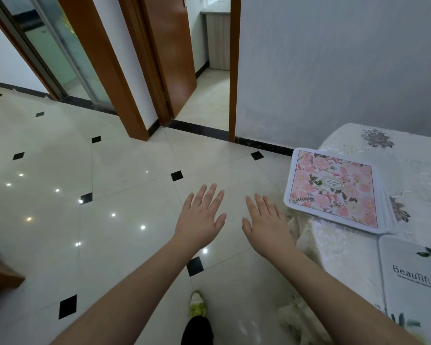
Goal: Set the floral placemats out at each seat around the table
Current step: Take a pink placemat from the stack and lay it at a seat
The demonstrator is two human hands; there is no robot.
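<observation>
- Standing on the tiled floor (125, 185), one shoe (197, 305) showing below the forearms.
- Lying at the near right, on the desk (343, 247): a pale mat (413, 282) printed "Beautiful", cut off by the frame edge.
- Reaching forward with both arms: left hand (201, 215) and right hand (266, 221) hovering side by side above the floor, fingers straight and spread, palms down, holding nothing.
- Hovering just left of the desk's edge with the right hand, near the stack but not touching it.
- Resting beyond the hands, on the desk's lace cloth: floral mats (334, 190), apparently a small stack, judging by the layered edges along the right side; left corner overhanging the desk's edge.
- Judging the mats thin, light and flexible, with a smooth face likely to slip against the next one; probably drooping if lifted by one corner.
- Advising a pinch on the overhanging near edge, thumb on top, peeling off the top mat alone while steadying the rest.
- Showing farther off: a grey wall (334, 70) and wooden door frames (105, 66).
</observation>
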